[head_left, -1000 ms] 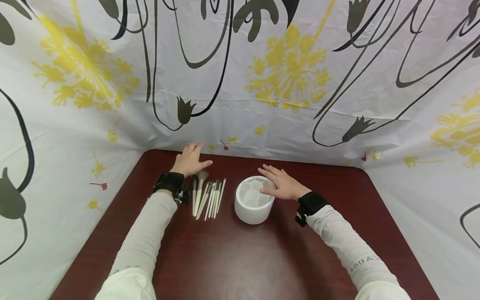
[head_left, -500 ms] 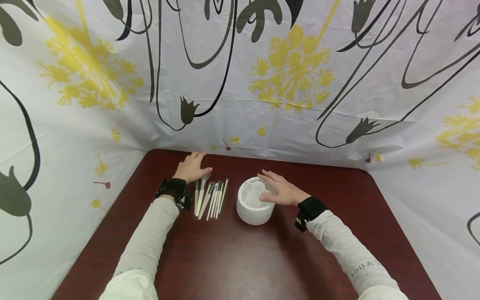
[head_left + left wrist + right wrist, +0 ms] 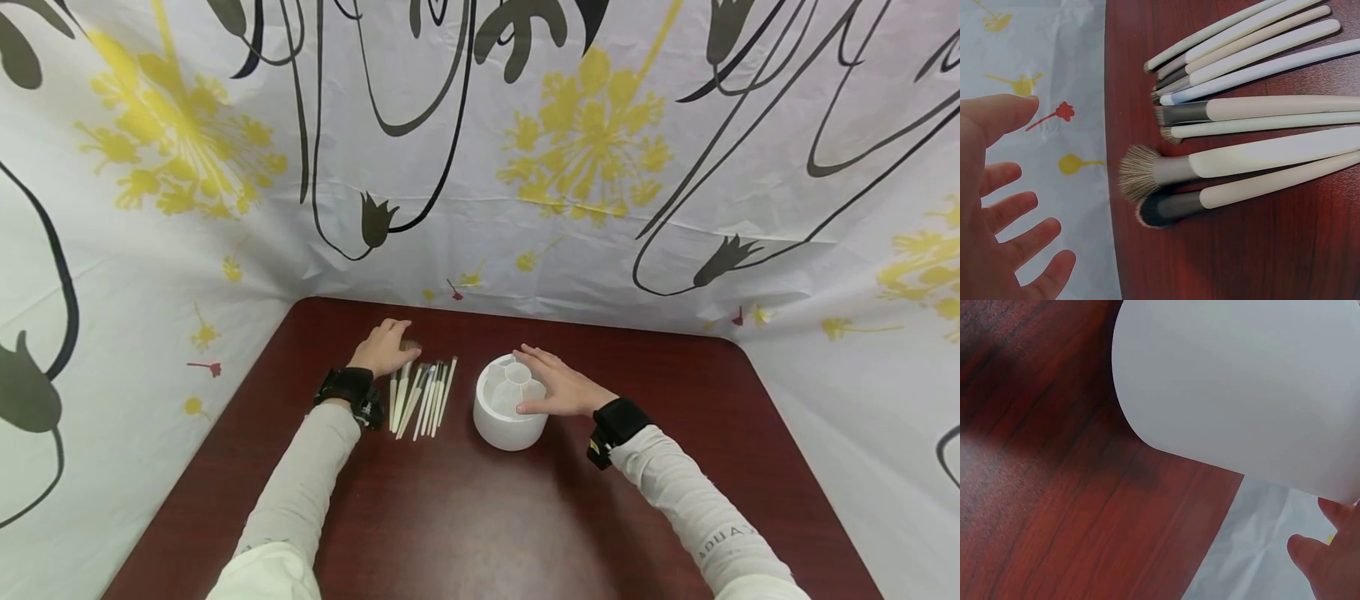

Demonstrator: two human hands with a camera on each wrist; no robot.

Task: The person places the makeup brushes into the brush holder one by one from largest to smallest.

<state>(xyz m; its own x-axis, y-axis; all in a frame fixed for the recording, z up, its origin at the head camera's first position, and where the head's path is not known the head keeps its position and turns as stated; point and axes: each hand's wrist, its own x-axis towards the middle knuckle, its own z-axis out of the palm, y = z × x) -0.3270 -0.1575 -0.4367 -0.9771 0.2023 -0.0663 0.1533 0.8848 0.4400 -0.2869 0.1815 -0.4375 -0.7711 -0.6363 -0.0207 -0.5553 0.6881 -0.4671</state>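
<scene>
A row of makeup brushes with pale handles lies on the dark red table, their heads pointing to the far edge. My left hand is over the brush heads. In the left wrist view its fingers are spread, and a gap shows between the hand and a fluffy brush. The white round organizer, divided into compartments, stands upright right of the brushes. My right hand is at its right rim, thumb over the near side, fingers extended toward the back. Contact is unclear; the organizer's wall hides part of that hand.
The reddish-brown table has rounded far corners. White cloth with yellow flowers and dark stems hangs behind it and along both sides. In the left wrist view the cloth meets the table's far edge.
My left hand has come down and nearer over the brush heads, its fingers drawn closer together. My right hand has lowered slightly at the organizer's rim. Brushes and organizer stay in place.
</scene>
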